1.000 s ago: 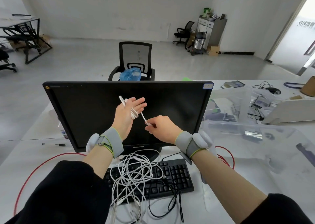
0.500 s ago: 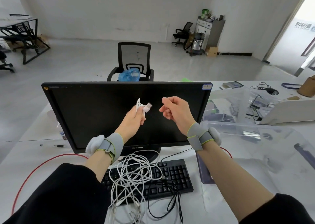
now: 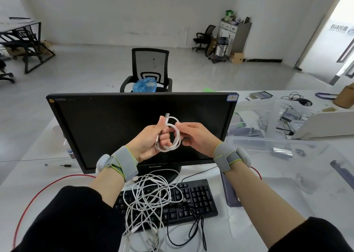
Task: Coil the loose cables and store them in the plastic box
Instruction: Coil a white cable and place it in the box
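A white USB cable point(image 3: 175, 142) is wound into a small coil in front of the monitor, its plug sticking up above my thumb. My left hand point(image 3: 148, 139) grips the coil with curled fingers through the loop. My right hand point(image 3: 195, 135) pinches the coil's right side at the top. A tangle of loose white cables point(image 3: 151, 198) lies on the keyboard, with a black cable point(image 3: 193, 225) beside it. The clear plastic box point(image 3: 298, 155) stands on the table to the right.
A black monitor point(image 3: 115, 121) stands right behind my hands, the black keyboard point(image 3: 197, 200) below them. A red cable point(image 3: 44, 188) loops across the table at left. More clear containers and a white box point(image 3: 325, 121) sit at the back right. An office chair point(image 3: 149, 69) stands beyond the desk.
The white cable went from a few turns on my left hand to a finished small coil. My right hand came back in and now pinches the coil; both hands sit lower.
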{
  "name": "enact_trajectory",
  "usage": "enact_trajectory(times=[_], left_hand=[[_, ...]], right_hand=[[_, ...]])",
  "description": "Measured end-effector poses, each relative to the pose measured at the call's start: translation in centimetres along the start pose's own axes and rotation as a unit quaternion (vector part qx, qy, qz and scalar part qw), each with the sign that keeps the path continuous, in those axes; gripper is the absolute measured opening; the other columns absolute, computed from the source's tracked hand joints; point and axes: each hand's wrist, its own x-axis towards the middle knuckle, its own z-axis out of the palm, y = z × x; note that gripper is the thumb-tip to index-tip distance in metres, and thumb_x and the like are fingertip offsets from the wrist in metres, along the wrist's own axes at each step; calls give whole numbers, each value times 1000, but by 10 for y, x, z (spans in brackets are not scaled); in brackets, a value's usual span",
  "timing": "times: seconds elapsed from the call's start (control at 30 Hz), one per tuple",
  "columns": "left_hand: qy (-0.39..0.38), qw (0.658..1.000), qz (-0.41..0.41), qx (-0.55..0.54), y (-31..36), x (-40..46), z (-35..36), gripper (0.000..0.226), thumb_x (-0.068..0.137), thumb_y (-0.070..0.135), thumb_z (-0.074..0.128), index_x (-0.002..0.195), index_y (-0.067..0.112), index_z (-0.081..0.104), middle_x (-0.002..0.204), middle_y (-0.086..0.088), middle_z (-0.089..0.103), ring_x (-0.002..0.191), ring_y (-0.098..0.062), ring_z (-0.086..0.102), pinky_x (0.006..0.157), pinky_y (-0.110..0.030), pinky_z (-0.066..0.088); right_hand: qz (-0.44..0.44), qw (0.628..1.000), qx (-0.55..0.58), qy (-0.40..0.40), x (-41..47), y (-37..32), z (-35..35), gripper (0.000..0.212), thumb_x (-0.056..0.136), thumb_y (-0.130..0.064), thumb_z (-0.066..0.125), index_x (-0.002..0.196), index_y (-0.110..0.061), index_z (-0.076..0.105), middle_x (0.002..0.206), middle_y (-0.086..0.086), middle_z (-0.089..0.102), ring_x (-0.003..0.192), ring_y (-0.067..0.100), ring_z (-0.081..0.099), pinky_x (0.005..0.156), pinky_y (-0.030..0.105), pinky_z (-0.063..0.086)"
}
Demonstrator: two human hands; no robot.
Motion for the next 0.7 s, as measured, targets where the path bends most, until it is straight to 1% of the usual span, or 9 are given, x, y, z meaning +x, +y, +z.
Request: enact_trajectory(times=[0.07,0.17,0.23,0.3,0.37,0.43,0.53,0.63,0.7], left_hand=[[15,1000,3,26,-3,2,-1,49,98,44,33,63,11,43,48,2,40,41,-9,42,50,-21,48],[56,989,39,133,-10,5,3,45,98,39,39,66,10,49,54,-1,45,49,-11,50,56,-23,50],[94,966,83,226,-15,7,7,41,99,36,40,71,10,53,59,-1,46,56,-12,49,62,-23,46],[113,934,117,319,-17,10,10,37,101,34,37,79,12,57,65,1,48,64,-11,46,69,-23,40],[109,913,123,373,-17,11,12,33,102,33,33,89,15,56,70,2,48,67,-9,44,69,-22,38],[89,901,124,406,-17,9,15,30,103,32,29,95,15,53,74,3,47,68,-8,43,67,-21,38],[65,883,134,445,-17,9,20,28,103,32,27,92,16,48,76,2,46,68,-11,43,65,-24,38],[51,855,128,500,-17,12,25,29,103,31,27,96,14,49,78,0,47,70,-14,43,66,-28,39],[44,845,129,517,-17,16,32,32,103,34,27,96,14,50,78,1,48,68,-13,43,64,-26,38]], right_hand=[[6,1000,-15,5,-3,1,-2,29,96,-29,49,86,-9,66,64,0,44,59,8,39,58,22,31],[29,994,-100,32,-5,0,0,25,95,-25,53,92,-1,61,62,2,42,55,9,37,55,19,33],[40,991,-117,49,-6,-1,1,23,97,-22,49,91,-2,58,62,2,42,54,9,37,52,17,35],[45,993,-90,61,-9,-3,0,24,99,-21,45,85,-5,56,61,2,41,52,8,35,49,16,33],[52,994,-76,63,-12,-5,-2,25,99,-20,45,83,-6,56,60,2,39,48,7,32,46,17,30],[61,994,-55,70,-15,-6,-5,22,98,-18,47,84,-5,58,63,3,43,46,6,31,45,17,28],[52,995,-6,86,-18,-4,-8,16,96,-19,53,89,-6,60,67,2,52,47,5,32,45,17,27],[28,993,-25,113,-22,-2,-9,19,93,-24,56,89,-7,63,61,-1,50,45,5,34,44,18,29],[10,985,-55,166,-25,0,-11,21,93,-26,57,86,-7,64,61,0,50,44,6,37,44,19,32]])
